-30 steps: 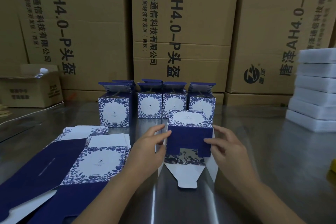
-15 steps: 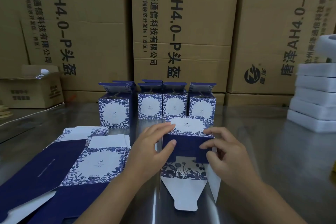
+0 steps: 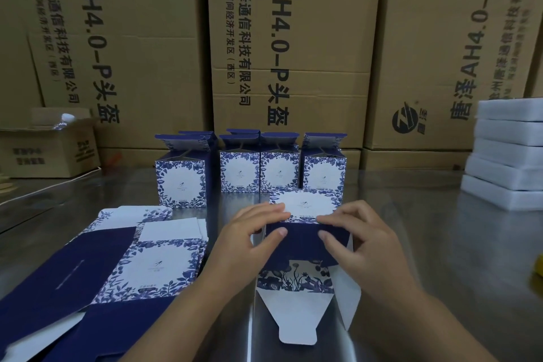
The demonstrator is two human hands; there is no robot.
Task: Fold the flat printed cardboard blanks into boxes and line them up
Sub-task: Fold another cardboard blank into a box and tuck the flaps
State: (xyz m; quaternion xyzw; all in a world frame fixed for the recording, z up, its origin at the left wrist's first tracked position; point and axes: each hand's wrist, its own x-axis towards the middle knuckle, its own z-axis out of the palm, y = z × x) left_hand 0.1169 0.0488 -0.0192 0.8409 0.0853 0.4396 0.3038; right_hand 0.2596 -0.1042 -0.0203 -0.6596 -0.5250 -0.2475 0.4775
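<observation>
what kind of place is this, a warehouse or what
Likely a warehouse packing station: big brown shipping cartons stacked behind, a steel table carrying a row of folded blue-and-white boxes, and flat printed blanks piled at the left.

Left grip (image 3: 246, 244) and right grip (image 3: 364, 244) pinch a half-folded box (image 3: 299, 244) lying on the steel bench (image 3: 440, 244), end flaps open toward the person. Folded boxes (image 3: 282, 169) stand in a row behind; flat blanks (image 3: 155, 264) lie left.

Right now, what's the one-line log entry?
stage: folding | left hand: holds half-folded box | right hand: holds it too | end flaps: open | finished boxes: standing behind | flat blanks: at left
</observation>
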